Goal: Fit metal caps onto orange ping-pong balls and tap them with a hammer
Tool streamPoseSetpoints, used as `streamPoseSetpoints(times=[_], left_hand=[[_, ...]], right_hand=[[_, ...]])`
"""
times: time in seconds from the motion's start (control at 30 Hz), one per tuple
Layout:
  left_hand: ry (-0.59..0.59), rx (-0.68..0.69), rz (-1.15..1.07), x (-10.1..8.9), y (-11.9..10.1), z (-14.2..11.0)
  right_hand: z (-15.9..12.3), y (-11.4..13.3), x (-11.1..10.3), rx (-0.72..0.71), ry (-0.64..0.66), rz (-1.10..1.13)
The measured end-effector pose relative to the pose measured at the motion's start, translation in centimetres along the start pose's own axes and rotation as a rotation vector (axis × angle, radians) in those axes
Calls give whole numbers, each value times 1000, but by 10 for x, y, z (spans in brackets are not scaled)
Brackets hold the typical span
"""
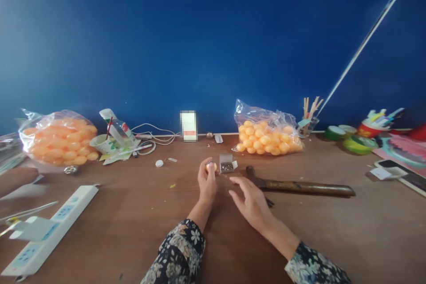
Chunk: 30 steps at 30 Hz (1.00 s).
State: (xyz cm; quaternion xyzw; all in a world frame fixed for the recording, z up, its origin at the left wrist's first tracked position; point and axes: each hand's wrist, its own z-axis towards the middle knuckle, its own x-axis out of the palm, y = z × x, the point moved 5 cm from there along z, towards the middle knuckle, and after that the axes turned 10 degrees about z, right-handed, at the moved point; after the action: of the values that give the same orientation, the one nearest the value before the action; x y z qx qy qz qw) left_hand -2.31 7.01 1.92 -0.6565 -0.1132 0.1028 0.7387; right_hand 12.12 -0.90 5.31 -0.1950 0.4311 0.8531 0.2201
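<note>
Thumb and fingers of the left hand [207,184] are closing narrowly around a small orange ball [212,167], which is sitting just beside a small box [226,158], at 9 o'clock from it. The box is standing on the table [173,239] with its flaps spread, and small metal pieces [226,167] are lying inside. With the box as the clock's centre, the right hand [250,202] is lying at 5 o'clock, holding nothing, its thumb and fingers parting widely; whether it is touching the table, I cannot tell. Near it, a hammer [309,187] is lying at 3 o'clock, its handle pointing away from the box. A clear bag of orange balls [264,138] is resting at 2 o'clock, and a second bag [61,140] is slumping far out at 9 o'clock, with a white power strip [68,211] stretching at 8.
</note>
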Motion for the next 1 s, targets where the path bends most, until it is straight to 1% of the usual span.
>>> streamPoseSetpoints(times=[0.07, 0.1, 0.17, 0.23, 0.3, 0.4, 0.5, 0.57, 0.77, 0.9, 1.0], left_hand=[[-37, -30, -1, -1, 5, 3], [-44, -42, -9, -1, 7, 4], [-47, -63, -37, 0, 10, 5], [-43, -72, -63, 1, 10, 4], [-39, -75, -79, 1, 10, 3], [-36, -73, -80, 0, 11, 2], [-39, -69, -59, -2, 12, 1], [-37, -77, -49, -2, 12, 1], [-52, -95, -22, -3, 9, 1], [-69, -128, -24, -3, 12, 2], [-68, -124, -15, -3, 13, 3]], right_hand=[[19, 1, -17, 1, -6, -84], [30, 0, -23, 18, 15, -147], [52, -6, -27, 64, 99, -290], [69, -12, -21, 83, 229, -420], [81, -19, -7, 99, 382, -534], [91, -23, 13, 100, 486, -580], [96, -23, 27, 99, 535, -589], [98, -24, 31, 108, 558, -591], [101, -27, 35, 138, 608, -562], [100, -32, 37, 161, 612, -549], [99, -35, 37, 182, 599, -527]])
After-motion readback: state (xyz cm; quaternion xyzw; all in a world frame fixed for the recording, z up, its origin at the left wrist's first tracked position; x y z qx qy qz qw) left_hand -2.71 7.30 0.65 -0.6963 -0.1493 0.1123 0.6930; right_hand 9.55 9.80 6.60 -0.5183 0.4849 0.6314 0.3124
